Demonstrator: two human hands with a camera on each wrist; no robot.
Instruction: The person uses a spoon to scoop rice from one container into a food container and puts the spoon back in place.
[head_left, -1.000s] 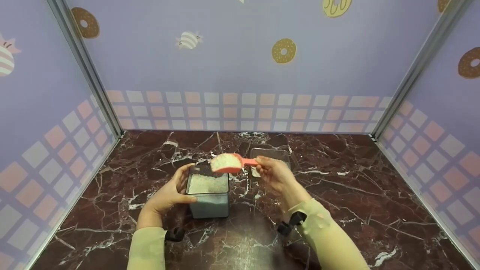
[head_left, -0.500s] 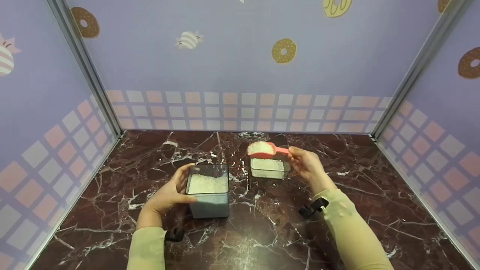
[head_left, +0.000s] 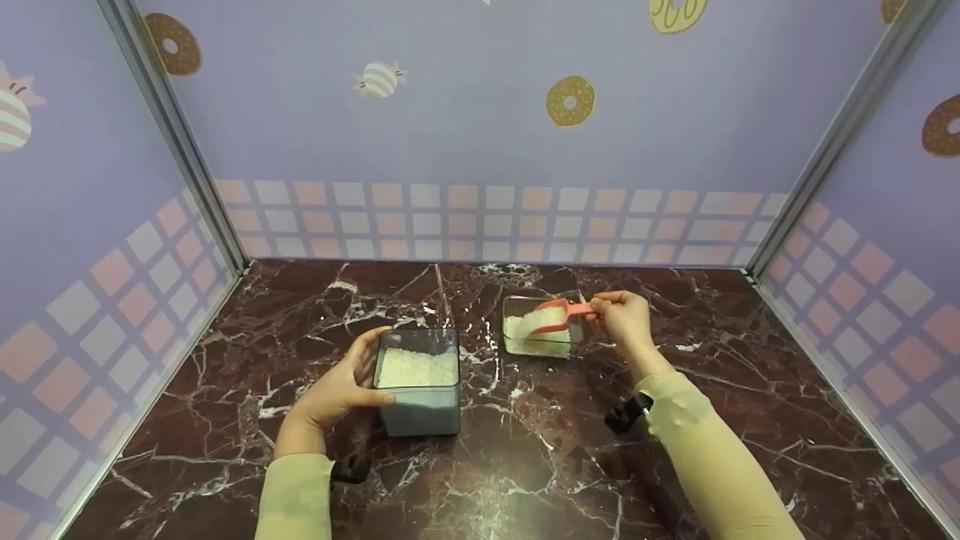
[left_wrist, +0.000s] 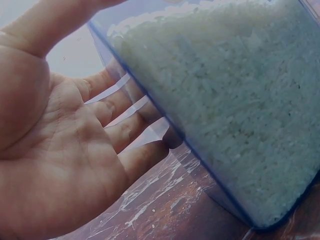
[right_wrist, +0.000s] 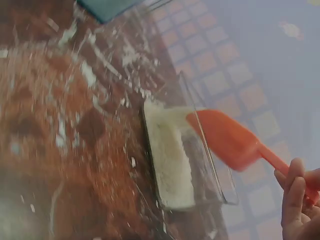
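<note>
A tall clear container, mostly full of white rice, stands on the table. Around its left side curls my left hand, thumb at the front and fingers behind. With my right hand I pinch the handle of a red scoop. The scoop is tilted down over a low clear box, and rice pours from its lip. Inside the box lies a layer of rice, seen through the wall in the right wrist view.
The dark red marble table has pale veins and a few white specks that may be grains. Patterned purple walls enclose the back and both sides. The two containers stand a short gap apart.
My right hand has carried the heaped scoop rightward from above the tall container to the low box, then tipped it so the rice falls in. My left hand has stayed in place.
</note>
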